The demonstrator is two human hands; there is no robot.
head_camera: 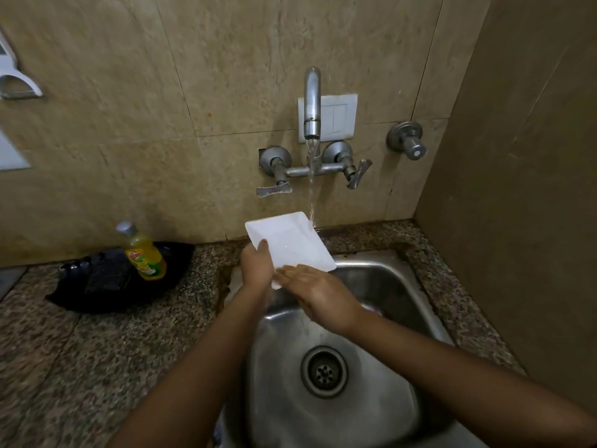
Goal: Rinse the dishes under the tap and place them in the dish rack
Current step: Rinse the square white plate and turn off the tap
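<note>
At the far left, a black mat (97,286) is seen on the counter (64,350), with a yellow bottle (143,253) leaning on it against the wall. Further right, a white square plate (290,240) is held above the back rim of the sink (387,286). Its left edge is gripped by the left hand (256,265), the thumb being laid on the upper face and the fingers hidden beneath. Water (311,195) is run from the tap (312,101) onto the plate's far right corner. The right hand (318,292) is laid flat, fingers straight and together, on the plate's near edge. A drain (324,371) is seen in the sink below. A valve (408,140) is fixed to the wall at the right.
</note>
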